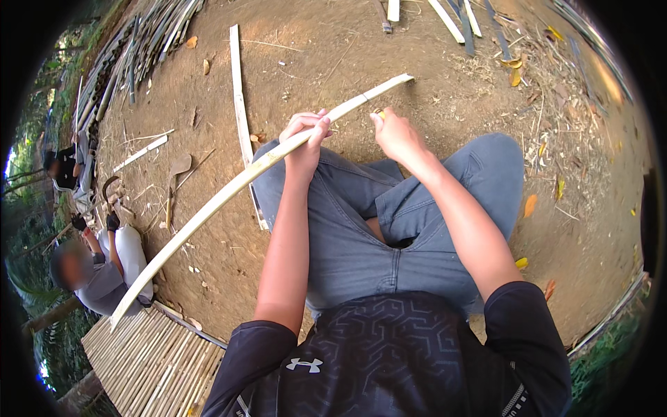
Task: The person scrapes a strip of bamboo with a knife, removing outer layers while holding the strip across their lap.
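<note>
A long, pale split bamboo strip (215,201) runs slantwise across my lap, from the lower left up to the right. My left hand (304,139) is closed around it, fingers and thumb gripping the strip over my left knee. To the right and slightly below the strip's far end, my right hand (401,139) is closed in a fist. A bit of something yellow (380,114) shows at its thumb; most of it is hidden, and its kind cannot be made out. My right hand appears apart from the strip.
Another pale strip (240,97) lies on the dirt beyond my left knee. A tool with a broad blade (178,167) rests at left. A gloved person (104,271) holding a curved blade sits near a slatted bamboo platform (156,361); another person (67,163) is farther back. Bamboo piles (132,55) lie far left.
</note>
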The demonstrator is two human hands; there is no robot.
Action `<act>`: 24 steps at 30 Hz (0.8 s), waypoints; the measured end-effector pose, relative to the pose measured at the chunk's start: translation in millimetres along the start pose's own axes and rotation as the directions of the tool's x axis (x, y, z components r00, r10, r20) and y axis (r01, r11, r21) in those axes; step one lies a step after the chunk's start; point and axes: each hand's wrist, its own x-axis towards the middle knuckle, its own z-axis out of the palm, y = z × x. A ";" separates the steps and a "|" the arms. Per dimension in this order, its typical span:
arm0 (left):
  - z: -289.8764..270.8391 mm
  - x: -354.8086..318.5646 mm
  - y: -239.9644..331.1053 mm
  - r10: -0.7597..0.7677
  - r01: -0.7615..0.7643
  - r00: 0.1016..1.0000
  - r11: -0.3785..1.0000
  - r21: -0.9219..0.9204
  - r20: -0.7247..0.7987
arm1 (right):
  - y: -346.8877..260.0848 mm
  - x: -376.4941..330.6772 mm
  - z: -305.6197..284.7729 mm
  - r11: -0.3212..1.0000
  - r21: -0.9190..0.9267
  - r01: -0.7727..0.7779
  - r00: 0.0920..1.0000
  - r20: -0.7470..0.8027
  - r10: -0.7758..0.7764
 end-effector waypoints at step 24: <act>4.1 3.4 2.3 -0.095 0.097 0.995 0.978 -0.185 0.018 | 21.6 5.1 18.0 0.997 -0.066 0.040 0.991 -0.122 -0.048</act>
